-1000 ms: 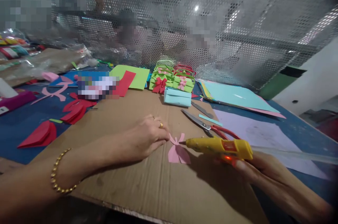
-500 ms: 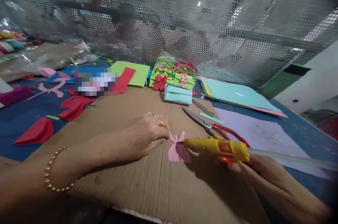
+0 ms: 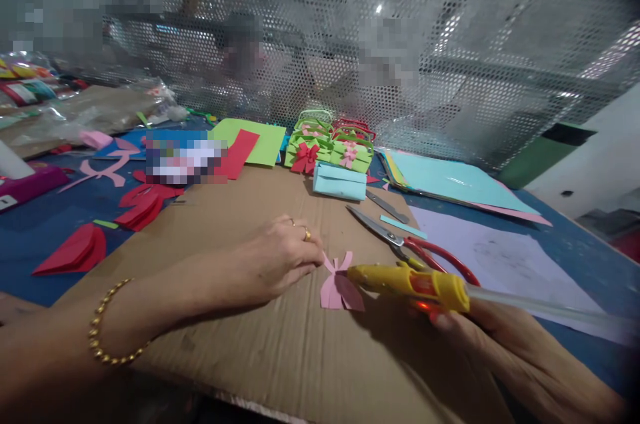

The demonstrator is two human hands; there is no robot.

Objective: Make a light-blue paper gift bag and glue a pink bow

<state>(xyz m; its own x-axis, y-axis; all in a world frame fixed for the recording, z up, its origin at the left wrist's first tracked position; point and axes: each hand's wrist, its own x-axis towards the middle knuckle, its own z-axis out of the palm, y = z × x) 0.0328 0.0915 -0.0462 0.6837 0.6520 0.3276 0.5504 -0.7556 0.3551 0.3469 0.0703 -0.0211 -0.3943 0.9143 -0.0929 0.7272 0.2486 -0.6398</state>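
A pink paper bow (image 3: pixel 342 291) lies on the brown cardboard sheet (image 3: pixel 270 357). My left hand (image 3: pixel 285 254) rests on the cardboard from the left, its fingertips pinching one upper strip of the bow. In my right hand (image 3: pixel 480 331) is a yellow glue gun (image 3: pixel 410 284), held from the right with a red light glowing on its underside. The nozzle is at the bow's middle, where the strips meet. A long clear glue stick (image 3: pixel 530 301) sticks out of the gun's back end.
Red-handled scissors (image 3: pixel 390 234) lie behind the glue gun, near a light blue strip (image 3: pixel 403 227). Farther back are a light blue folded paper piece (image 3: pixel 340 182) and small green paper bags (image 3: pixel 350 156). Coloured sheets (image 3: pixel 460 181) are stacked right; red paper pieces (image 3: pixel 75 251) lie left.
The whole view has shifted slightly. Both hands, the glue gun and the bow keep nearly the same positions relative to each other.
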